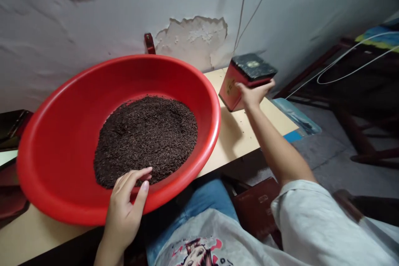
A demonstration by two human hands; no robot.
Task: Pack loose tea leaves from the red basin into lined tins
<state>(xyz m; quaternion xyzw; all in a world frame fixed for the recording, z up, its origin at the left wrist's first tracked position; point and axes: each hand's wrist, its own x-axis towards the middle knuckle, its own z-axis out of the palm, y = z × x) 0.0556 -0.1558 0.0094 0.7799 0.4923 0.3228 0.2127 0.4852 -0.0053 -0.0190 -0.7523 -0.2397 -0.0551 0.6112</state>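
A large red plastic basin [62,133] stands on the narrow table, holding a heap of dark, thin dried leaves [149,137] that look like loose tea. Over the basin's near rim reaches my left hand [126,201], fingers apart and nothing in them, its fingertips close to the heap's near edge. To the right of the basin, my right hand [254,93] grips a square red tin [232,87] with a black lid on top. The tin is tilted and appears lifted a little above the tabletop, with its shadow below it.
The pale tabletop [212,160] runs along a peeling wall. Behind the basin a small dark red object [150,43] stands against the wall. Dark boxes [12,129] lie left of the basin. Cords hang at the right, near dark wooden furniture [352,124].
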